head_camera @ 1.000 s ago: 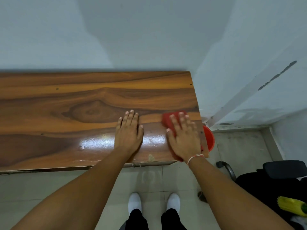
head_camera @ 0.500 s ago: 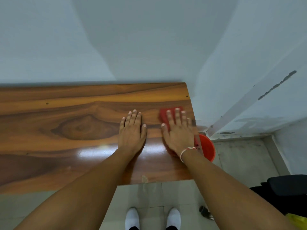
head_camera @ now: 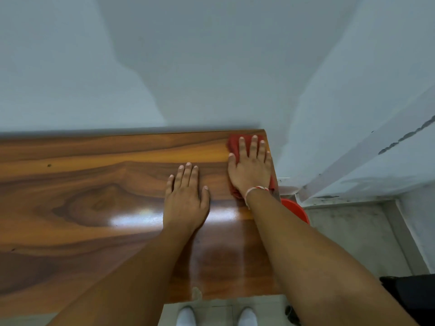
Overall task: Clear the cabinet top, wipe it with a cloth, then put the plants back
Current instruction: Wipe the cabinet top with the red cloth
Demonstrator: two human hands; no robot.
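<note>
Two bare hands lay flat on the wooden cabinet top (head_camera: 94, 196), and we read the scene from the left of the frame across to the right. The left part of the frame held only the glossy brown surface with its dark grain swirl, a pale glare patch near the centre and a small dark speck toward the upper left of the wood. A chipped spot sat on the front edge at lower centre.

Near the middle we saw the left hand (head_camera: 186, 198), palm down, fingers straight and close together, thumb out to the right; it gripped nothing and simply pressed on the wood. Just to its right, a little higher in the frame, the right hand (head_camera: 250, 168) lay spread open on the red cloth (head_camera: 233, 144), fingers slightly fanned, flattening it against the far right corner of the top, close to the pale wall (head_camera: 211, 67). Cloth edges showed above the fingertips and below the wrist, where a red-and-white thread band (head_camera: 255, 189) circled the arm.

Further right, beyond the cabinet's end, we noted a red bucket (head_camera: 296, 211) on the grey floor (head_camera: 348, 231), partly hidden by the right forearm. White shoes (head_camera: 187, 316) showed at the bottom centre edge.
</note>
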